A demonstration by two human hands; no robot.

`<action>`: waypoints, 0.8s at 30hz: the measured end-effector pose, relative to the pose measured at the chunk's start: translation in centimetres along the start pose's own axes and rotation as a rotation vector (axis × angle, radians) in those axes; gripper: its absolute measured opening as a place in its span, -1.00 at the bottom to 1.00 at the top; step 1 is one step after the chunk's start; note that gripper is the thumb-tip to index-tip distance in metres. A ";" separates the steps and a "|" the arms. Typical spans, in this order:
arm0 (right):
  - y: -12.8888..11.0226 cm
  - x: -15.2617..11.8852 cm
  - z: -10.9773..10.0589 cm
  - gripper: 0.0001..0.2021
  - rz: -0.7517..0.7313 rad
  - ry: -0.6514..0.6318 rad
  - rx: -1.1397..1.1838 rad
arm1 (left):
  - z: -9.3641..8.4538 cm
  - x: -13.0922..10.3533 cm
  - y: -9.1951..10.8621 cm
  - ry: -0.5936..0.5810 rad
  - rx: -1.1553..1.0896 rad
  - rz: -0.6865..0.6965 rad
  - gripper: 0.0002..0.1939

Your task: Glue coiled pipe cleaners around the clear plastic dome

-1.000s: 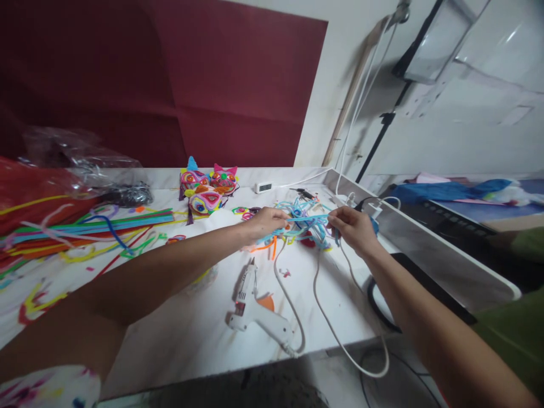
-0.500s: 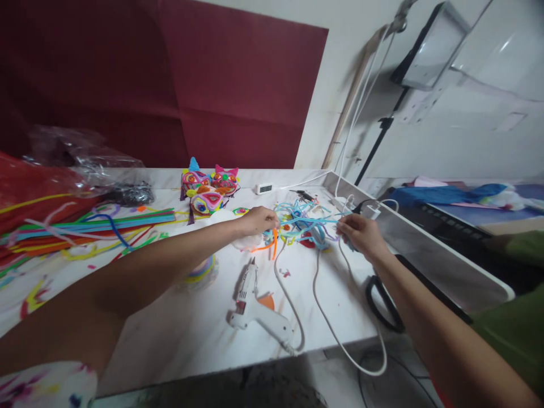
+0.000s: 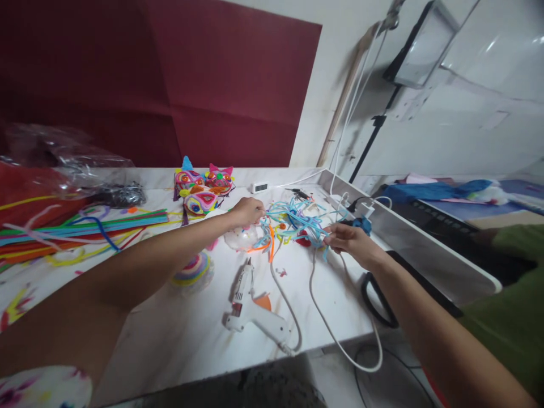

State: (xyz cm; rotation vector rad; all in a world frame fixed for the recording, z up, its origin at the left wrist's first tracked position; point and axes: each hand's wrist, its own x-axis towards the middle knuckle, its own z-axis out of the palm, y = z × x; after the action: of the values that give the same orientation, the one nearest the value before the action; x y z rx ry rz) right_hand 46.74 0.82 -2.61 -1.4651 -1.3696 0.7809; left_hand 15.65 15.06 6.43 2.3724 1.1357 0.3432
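A tangled pile of pipe cleaners, mostly light blue with some purple and yellow, lies in the middle of the white table. At its left edge my left hand is closed in a pinch; what the fingertips hold is too small to make out. Orange pipe cleaners hang just below those fingertips. My right hand reaches in from the other side, its fingers pinching light-blue strands at the pile's right edge. In front lies a white hot glue gun with its nozzle pointing away from me.
Several colourful animal-face ornaments stand at the back. Long pipe cleaners lie left, beside plastic bags. A round striped piece is near my left forearm. A white cable loops over the front edge. A person's green sleeve shows right.
My right hand has come lower and slightly left, against the pile. My left hand has moved slightly left and up. The whole view has shifted a little.
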 end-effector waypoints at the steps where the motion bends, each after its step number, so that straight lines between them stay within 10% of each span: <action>1: -0.1 -0.1 0.1 -0.38 0.021 -0.017 0.026 | -0.1 0.1 -0.1 -0.012 -0.015 -0.018 -0.74; 24: 0.1 -2.7 1.6 -0.13 0.169 -0.049 0.113 | -1.0 5.1 -3.3 0.151 -0.586 -0.394 -0.68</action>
State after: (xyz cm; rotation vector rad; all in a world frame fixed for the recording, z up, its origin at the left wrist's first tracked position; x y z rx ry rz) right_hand 44.88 -1.45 -3.66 -1.4940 -1.2279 0.9926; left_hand 16.20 21.11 5.67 1.6016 1.3181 0.6225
